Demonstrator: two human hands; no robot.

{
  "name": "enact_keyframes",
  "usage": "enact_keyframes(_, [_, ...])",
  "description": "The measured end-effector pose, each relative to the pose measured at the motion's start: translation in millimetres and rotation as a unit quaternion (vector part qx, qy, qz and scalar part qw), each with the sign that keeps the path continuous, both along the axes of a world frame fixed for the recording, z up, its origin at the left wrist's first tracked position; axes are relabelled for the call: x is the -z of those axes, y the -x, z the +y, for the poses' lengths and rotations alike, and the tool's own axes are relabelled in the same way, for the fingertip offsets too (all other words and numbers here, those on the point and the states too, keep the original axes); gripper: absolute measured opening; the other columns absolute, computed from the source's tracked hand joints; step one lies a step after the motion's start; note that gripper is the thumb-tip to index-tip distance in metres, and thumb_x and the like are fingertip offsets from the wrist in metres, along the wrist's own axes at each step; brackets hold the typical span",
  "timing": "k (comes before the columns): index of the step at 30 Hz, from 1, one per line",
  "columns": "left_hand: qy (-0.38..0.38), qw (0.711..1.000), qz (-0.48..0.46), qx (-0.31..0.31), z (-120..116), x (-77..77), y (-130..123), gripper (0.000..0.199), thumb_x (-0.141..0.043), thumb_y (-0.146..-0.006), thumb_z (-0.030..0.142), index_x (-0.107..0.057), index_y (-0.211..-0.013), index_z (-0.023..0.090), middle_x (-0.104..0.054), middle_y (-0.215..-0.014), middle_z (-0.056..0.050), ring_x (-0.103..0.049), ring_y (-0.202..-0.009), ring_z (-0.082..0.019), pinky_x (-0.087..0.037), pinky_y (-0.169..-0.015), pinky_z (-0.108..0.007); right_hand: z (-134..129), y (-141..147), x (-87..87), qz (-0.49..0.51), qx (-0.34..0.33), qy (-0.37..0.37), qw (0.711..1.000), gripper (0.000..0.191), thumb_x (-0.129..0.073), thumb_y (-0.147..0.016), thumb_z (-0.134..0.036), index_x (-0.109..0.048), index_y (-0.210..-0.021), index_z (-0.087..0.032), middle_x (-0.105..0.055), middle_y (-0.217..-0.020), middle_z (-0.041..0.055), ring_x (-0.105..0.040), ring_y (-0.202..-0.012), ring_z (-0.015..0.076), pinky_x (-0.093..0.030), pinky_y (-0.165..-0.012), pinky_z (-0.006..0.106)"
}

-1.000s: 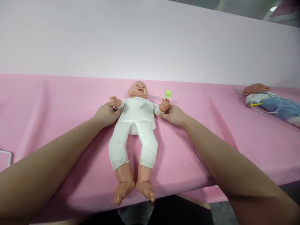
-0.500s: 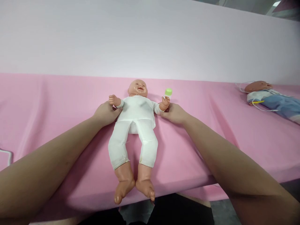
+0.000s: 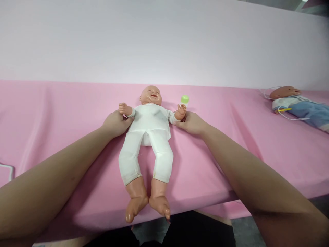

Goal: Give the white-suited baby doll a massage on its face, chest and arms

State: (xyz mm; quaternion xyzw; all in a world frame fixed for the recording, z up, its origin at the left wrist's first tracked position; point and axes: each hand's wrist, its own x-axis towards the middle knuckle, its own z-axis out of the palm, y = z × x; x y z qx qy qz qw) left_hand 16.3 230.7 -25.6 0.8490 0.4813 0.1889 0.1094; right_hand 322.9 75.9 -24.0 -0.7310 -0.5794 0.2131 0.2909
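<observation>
A baby doll [image 3: 149,118] in a white cloth suit lies on its back on the pink sheet [image 3: 205,157], head away from me and bare feet near the front edge. My left hand [image 3: 117,124] is closed round the doll's forearm on the left, thumb at the cuff. On the other side, my right hand [image 3: 190,123] grips the doll's other forearm, its fingers partly hidden behind the doll's arm. Just behind that doll hand stands a small bottle [image 3: 184,100] with a light green cap, its lower part covered.
At the far right lies a second doll [image 3: 303,106] in blue and white clothes, with a thin white tube and a yellow piece by its arm. A pale wall [image 3: 154,41] rises behind the pink surface. A white bent rod or cord [image 3: 10,169] shows at the left edge.
The view has shifted very slightly. Both hands keep their places on the doll's arms, and the doll lies as before.
</observation>
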Motion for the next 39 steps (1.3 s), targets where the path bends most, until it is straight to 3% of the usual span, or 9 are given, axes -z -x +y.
enact_keyframes(13, [0.007, 1.000, 0.011, -0.011, -3.2, -2.8, -1.7, 0.037, -0.054, -0.089, 0.054, -0.067, -0.100, 0.021, -0.075, -0.082, -0.009, -0.070, -0.079, -0.030, -0.050, -0.069, -0.035, -6.6, 6.0, -8.3, 0.000, -0.004, -0.005, 1.000, 0.038, -0.072, -0.087, -0.045, -0.069, -0.117, -0.023, -0.073, -0.119, 0.0087, -0.069, -0.105, 0.0312, -0.052, -0.093, 0.041])
enact_keyframes(22, [0.008, 1.000, 0.015, -0.019, -2.4, -1.9, -2.2, 0.034, -0.056, -0.089, 0.053, -0.067, -0.095, 0.022, -0.072, -0.076, -0.008, -0.069, -0.076, -0.030, -0.049, -0.066, -0.035, 0.5, -2.1, 0.8, -0.012, -0.002, -0.014, 1.000, 0.042, -0.074, -0.085, -0.046, -0.068, -0.120, -0.025, -0.074, -0.117, 0.0071, -0.069, -0.104, 0.0304, -0.053, -0.089, 0.039])
enact_keyframes(39, [-0.003, 0.999, 0.019, -0.032, -5.4, -1.9, -4.2, 0.036, -0.059, -0.089, 0.050, -0.068, -0.103, 0.019, -0.072, -0.077, -0.007, -0.069, -0.078, -0.029, -0.051, -0.068, -0.033, -1.8, -1.0, -1.8, -0.025, -0.004, -0.016, 1.000, 0.036, -0.074, -0.084, -0.047, -0.070, -0.110, -0.024, -0.075, -0.110, 0.0079, -0.068, -0.100, 0.0317, -0.054, -0.086, 0.041])
